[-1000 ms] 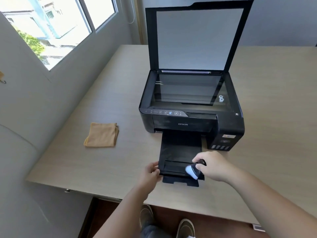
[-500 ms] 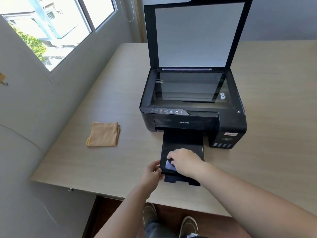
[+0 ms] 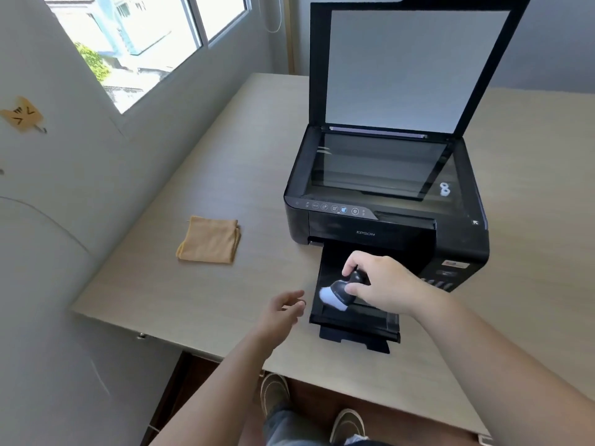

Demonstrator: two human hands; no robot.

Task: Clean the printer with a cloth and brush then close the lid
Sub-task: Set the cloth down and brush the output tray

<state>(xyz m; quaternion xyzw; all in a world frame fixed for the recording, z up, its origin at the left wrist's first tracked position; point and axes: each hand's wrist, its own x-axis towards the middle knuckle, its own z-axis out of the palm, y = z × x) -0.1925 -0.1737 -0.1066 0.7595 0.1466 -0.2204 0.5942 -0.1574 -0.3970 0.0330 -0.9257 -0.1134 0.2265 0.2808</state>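
Note:
A black Epson printer [image 3: 363, 235] stands on the pale wooden table [image 3: 225, 175] with its scanner lid [image 3: 415, 69] raised upright and the glass bed exposed. Its black output tray [image 3: 335, 265] is pulled out toward me. My right hand [image 3: 386, 284] grips a small black brush [image 3: 338, 291] whose white bristles rest on the tray's left part. My left hand [image 3: 283, 312] hovers just left of the tray, fingers loosely spread, holding nothing. A folded orange cloth [image 3: 209, 239] lies on the table to the left of the printer.
A wall with a window [image 3: 138, 37] runs along the table's left side. The table's front edge [image 3: 193, 346] is close to me, and my shoes [image 3: 273, 394] show below it. Bare tabletop stretches right of the printer.
My left hand has let go of the tray's left edge and drawn slightly away. My right hand swept the brush left across the tray and now sits a bit further back on it.

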